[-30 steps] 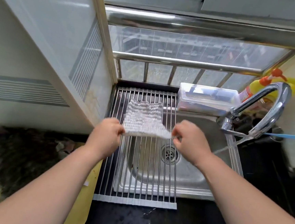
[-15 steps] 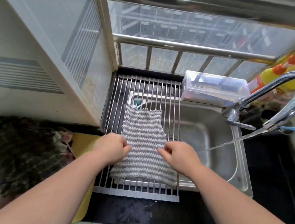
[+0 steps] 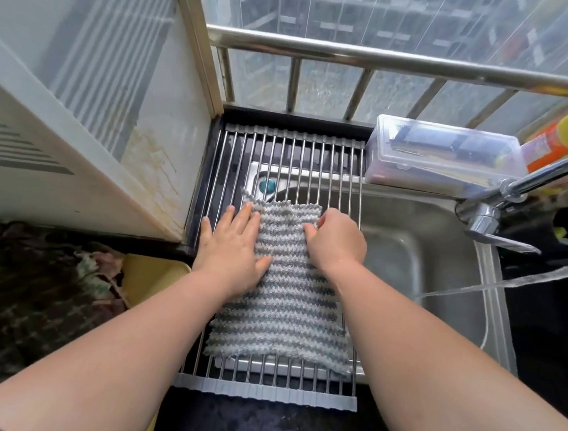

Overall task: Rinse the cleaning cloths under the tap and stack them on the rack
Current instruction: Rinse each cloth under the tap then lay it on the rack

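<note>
A steel sink (image 3: 421,234) sits under a barred window (image 3: 358,53), with a roll-up rack (image 3: 294,154) bridging its left half. At nine o'clock a white cabinet (image 3: 78,111) crowds the rack's edge, and dark patterned fabric (image 3: 22,288) lies at eight. The left hand (image 3: 232,245) lies flat, fingers straight, pressing the left border of the striped cloth (image 3: 288,301), which is spread on the rack at centre. The right hand (image 3: 338,244) curls its fingers onto the cloth's far right corner, pinching it. To finish well, smooth outward and square the edges so later cloths stack evenly. At one o'clock a clear box (image 3: 442,153) overlaps the rack's corner. At three the tap (image 3: 492,216) runs, its stream (image 3: 510,280) falling apart from the cloth.
</note>
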